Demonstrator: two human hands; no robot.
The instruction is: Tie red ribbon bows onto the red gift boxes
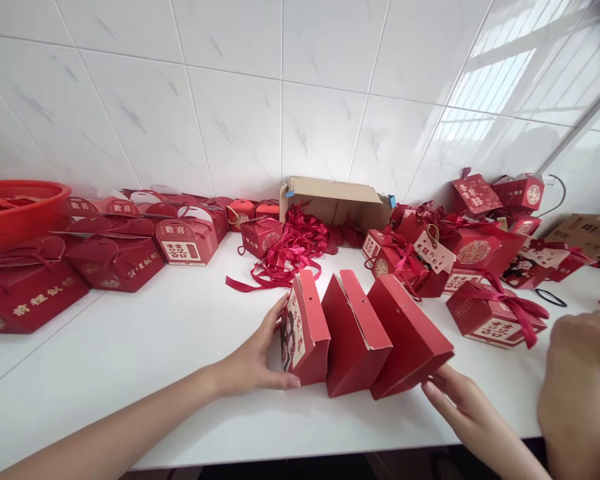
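Note:
Three red paper boxes lean in a row on the white counter, all tilted to the left. My left hand cups the side of the left red box, which has a picture on its face, with fingers up its side and thumb along its base. The middle red box rests between the other two. My right hand lies with fingers stretched out, the tips touching the lower corner of the right red box. It holds nothing.
Another person's hand is at the right edge. Several finished red gift boxes with ribbons crowd the right, more red boxes and a red basin the left. An open cardboard box and loose red ribbons lie by the tiled wall.

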